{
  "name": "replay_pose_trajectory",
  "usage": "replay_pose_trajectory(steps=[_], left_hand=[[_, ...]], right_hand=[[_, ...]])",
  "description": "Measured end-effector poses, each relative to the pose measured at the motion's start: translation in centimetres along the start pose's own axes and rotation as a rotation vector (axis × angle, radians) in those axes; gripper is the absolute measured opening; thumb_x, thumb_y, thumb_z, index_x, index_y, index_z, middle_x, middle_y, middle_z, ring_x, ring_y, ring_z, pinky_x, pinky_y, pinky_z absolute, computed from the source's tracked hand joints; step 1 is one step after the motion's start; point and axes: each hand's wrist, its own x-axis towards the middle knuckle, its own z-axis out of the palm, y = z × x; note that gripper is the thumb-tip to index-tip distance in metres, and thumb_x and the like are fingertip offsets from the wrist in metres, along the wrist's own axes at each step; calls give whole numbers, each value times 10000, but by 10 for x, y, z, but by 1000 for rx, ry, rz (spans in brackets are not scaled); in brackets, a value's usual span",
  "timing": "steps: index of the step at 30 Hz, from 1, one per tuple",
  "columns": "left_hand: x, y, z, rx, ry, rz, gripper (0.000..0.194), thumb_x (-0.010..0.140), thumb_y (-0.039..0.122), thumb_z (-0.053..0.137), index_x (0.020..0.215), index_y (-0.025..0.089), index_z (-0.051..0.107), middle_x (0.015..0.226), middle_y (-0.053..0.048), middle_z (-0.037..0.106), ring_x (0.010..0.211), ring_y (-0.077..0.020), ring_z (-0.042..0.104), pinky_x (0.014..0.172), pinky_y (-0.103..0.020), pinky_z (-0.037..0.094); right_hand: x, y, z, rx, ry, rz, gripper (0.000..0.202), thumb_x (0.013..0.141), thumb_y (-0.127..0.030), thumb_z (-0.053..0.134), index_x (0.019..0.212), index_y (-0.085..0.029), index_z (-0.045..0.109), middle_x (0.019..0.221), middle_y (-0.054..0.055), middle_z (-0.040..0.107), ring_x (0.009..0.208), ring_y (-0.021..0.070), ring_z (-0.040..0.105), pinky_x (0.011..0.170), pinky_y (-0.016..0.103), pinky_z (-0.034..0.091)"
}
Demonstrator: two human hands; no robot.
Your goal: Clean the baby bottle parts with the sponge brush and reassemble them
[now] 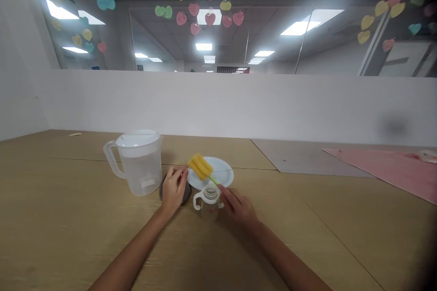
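My right hand (241,207) is closed around the thin green handle of a sponge brush (200,167) with a yellow foam head. The head is raised and tilted left, above a white plate (223,173). My left hand (174,186) has its fingers drawn together, their tips right at the left end of the foam; whether they pinch anything there is hard to see. Below the brush stands an uncapped clear bottle (210,209) with white handles on both sides, upright on the table. Partly hidden behind my left hand is a dark round dish (186,195).
A translucent pitcher (143,170) with a white lid stands to the left, its handle facing left. A pink cloth (392,170) lies at the far right. A white wall (218,104) with windows above borders the wooden table (85,218).
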Motion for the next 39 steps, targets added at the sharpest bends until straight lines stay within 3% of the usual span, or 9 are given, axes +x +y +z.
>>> replay_pose_trajectory(steps=[4,7,13,16,21,25,30,34,39], left_hand=[[3,15,9,-56,-11,26,315,911,365,410,917,177,664,869,-51,599,820,-160,584,731,-272,463],[3,25,17,-75,-39,64,306,914,353,417,914,186,674,867,-44,608,828,-154,584,745,-263,456],[5,34,25,-137,12,87,263,908,320,442,924,184,666,875,-40,604,845,-150,571,758,-261,450],[6,32,27,-153,40,93,238,900,311,462,934,195,666,904,-36,607,876,-151,570,793,-270,444],[6,16,25,-148,115,69,251,876,342,489,961,190,671,993,-60,582,954,-170,564,834,-285,452],[8,-10,13,-79,172,-51,308,851,410,503,934,181,692,913,-58,581,860,-166,577,741,-271,468],[10,-40,1,62,150,-260,388,843,463,485,954,156,695,784,-48,631,706,-159,586,674,-270,449],[11,-49,-2,226,-13,-350,434,888,450,397,966,140,691,757,-56,677,700,-163,602,653,-251,437],[9,-50,-3,376,-181,-381,378,907,347,396,916,133,706,859,-85,714,751,-162,634,652,-231,422]], right_hand=[[0,3,4,-48,175,-139,340,927,-177,391,1224,-178,557,870,74,677,739,112,640,602,171,489],[5,3,0,-59,273,-57,359,914,-147,414,1252,-198,525,845,49,653,696,108,622,574,178,483],[11,4,-7,-49,299,177,310,923,-181,395,1173,-181,579,776,36,615,658,130,588,574,222,480],[9,8,-7,-76,310,89,310,911,-157,412,1168,-172,585,751,30,623,631,118,587,556,206,469],[3,8,-6,-83,331,-243,397,872,-84,465,1258,-167,513,847,55,675,723,109,629,619,189,479],[2,7,-8,-64,336,-220,388,877,-95,468,1257,-162,509,824,61,678,706,110,629,597,192,481],[4,10,-7,-58,332,-154,320,892,-124,447,1186,-161,566,766,46,671,625,97,617,546,181,464],[4,12,-4,-60,335,-103,291,889,-142,461,1151,-171,584,720,24,660,545,87,585,540,178,465],[5,13,-3,-57,357,-89,255,883,-159,481,1112,-178,591,794,38,687,619,103,633,569,177,491]])
